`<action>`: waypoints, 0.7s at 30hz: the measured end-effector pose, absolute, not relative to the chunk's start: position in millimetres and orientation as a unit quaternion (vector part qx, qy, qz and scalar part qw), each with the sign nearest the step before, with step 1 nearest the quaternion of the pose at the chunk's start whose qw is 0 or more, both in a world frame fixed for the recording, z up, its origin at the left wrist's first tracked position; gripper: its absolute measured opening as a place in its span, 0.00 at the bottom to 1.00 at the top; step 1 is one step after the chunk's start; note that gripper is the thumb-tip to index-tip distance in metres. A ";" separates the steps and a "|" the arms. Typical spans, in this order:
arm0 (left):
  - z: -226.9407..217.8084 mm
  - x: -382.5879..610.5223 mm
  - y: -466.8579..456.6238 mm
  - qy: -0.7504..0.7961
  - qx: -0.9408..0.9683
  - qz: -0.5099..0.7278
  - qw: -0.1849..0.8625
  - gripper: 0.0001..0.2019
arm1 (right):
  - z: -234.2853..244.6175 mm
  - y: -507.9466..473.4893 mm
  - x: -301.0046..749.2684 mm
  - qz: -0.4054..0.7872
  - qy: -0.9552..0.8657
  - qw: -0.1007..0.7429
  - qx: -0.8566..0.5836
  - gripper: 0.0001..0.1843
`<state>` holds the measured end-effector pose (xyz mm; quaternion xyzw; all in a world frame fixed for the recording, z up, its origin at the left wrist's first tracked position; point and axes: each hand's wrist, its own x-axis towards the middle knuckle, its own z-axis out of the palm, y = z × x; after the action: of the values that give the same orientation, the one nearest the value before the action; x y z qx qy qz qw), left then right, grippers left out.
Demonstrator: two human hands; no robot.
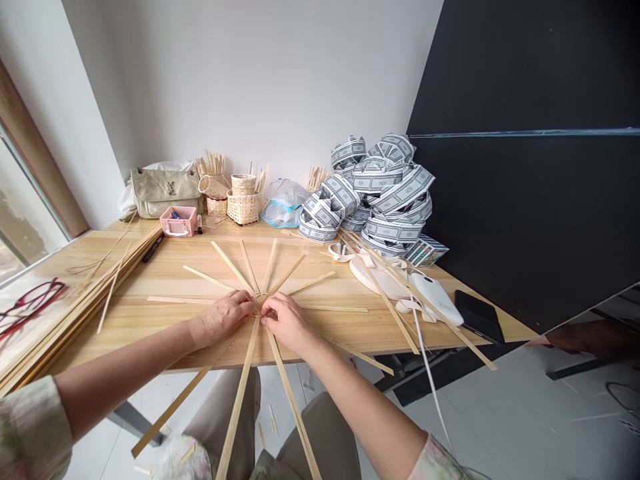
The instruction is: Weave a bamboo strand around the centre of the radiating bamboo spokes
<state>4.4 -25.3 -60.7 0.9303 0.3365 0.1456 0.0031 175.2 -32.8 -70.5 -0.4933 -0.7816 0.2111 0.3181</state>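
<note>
Your left hand [220, 320] and right hand [286, 323] meet at the hub of flat bamboo strips [257, 308], the fingers of both closed on the crossing, just above the light wooden table [150, 280]. The strips fan out from that hub like spokes, some running past the table edge toward your lap. The step in hand looks like holding that crossing together, which calls for a steady pinch. Beyond the hub sit a beige handbag [167, 193] with a metal monogram, apparently YSL, and rolls of grey patterned ribbon [380, 193], with no readable words
</note>
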 end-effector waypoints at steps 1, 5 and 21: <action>-60.9 4.6 -24.3 0.332 0.933 0.140 0.010 0.10 | -71.8 -34.1 174.3 0.207 -0.779 0.321 -0.498 0.06; -57.0 6.2 -22.8 0.332 0.935 0.125 0.012 0.10 | -74.0 -33.6 172.1 0.195 -0.771 0.318 -0.516 0.06; -65.0 8.9 -30.1 0.365 0.921 0.136 0.029 0.09 | -75.2 -38.1 172.2 0.136 -0.786 0.317 -0.513 0.08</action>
<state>8.9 -30.1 -65.0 0.9206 0.3650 0.1358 0.0285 172.2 -38.1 -75.2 -0.5132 -0.7858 0.1364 0.3171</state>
